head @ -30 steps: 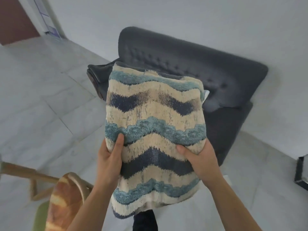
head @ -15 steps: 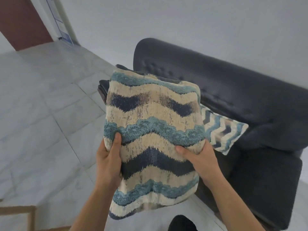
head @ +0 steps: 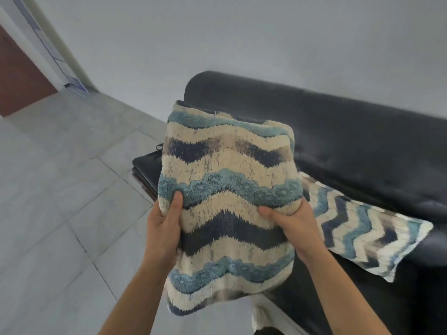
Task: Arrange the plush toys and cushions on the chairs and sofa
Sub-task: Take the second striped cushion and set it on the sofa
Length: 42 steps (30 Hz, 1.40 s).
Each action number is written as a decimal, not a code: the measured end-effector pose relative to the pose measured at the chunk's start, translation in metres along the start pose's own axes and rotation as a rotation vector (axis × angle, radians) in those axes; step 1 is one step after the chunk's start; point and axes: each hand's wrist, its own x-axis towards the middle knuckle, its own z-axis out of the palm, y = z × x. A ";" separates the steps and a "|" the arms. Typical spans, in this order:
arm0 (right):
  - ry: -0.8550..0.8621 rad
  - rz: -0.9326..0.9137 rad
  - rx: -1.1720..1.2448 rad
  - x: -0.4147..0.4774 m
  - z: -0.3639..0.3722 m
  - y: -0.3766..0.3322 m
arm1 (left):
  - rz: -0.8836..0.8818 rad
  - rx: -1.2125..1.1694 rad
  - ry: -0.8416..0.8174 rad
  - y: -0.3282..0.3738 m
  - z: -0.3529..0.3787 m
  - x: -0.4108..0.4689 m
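I hold a cushion point(head: 227, 170) with cream, teal and navy wavy stripes upright in front of me. My left hand point(head: 164, 228) grips its left edge, thumb pressed into the front. My right hand point(head: 295, 226) grips its right edge the same way. Behind it stands a dark grey tufted sofa point(head: 350, 141). A second cushion point(head: 362, 226) with the same zigzag pattern lies on the sofa seat, to the right of the one I hold, leaning toward the backrest.
Pale grey floor tiles point(head: 60, 189) spread to the left. A plain grey wall point(head: 217, 32) rises behind the sofa. A reddish-brown door point(head: 17, 78) sits at the far left. The sofa's left arm point(head: 147, 165) juts out beside the held cushion.
The view has swung right and closer to the sofa. The second cushion on the seat has come fully into sight. The wooden chair at lower left has left the frame. My grip is unchanged.
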 end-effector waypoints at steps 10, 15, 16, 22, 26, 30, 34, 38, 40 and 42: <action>-0.016 -0.114 -0.496 0.163 0.146 0.001 | 0.855 1.088 -0.149 0.007 0.003 0.263; 0.025 -0.130 -0.881 0.235 0.234 0.029 | 1.147 1.721 -0.730 -0.011 0.035 0.406; 0.033 -0.107 -0.937 0.249 0.252 0.033 | 1.105 1.802 -0.883 -0.019 0.034 0.436; 0.036 0.136 -1.048 0.309 0.295 0.046 | 0.696 1.406 -1.195 -0.060 0.028 0.551; 0.104 0.368 -1.314 0.327 0.263 0.071 | 0.620 1.125 -1.185 -0.090 0.046 0.590; 0.224 0.474 -1.394 0.355 0.230 0.121 | 0.660 1.115 -1.225 -0.122 0.084 0.633; 0.217 0.473 -1.363 0.416 0.205 0.179 | 0.806 1.180 -1.283 -0.180 0.126 0.692; 0.232 0.339 -1.410 0.490 0.169 0.229 | 0.937 1.284 -1.239 -0.237 0.166 0.750; 0.456 0.148 -1.451 0.527 0.155 0.252 | 1.008 1.278 -1.107 -0.265 0.186 0.774; 0.705 0.126 -1.381 0.554 0.144 0.271 | 1.016 1.252 -0.912 -0.291 0.204 0.790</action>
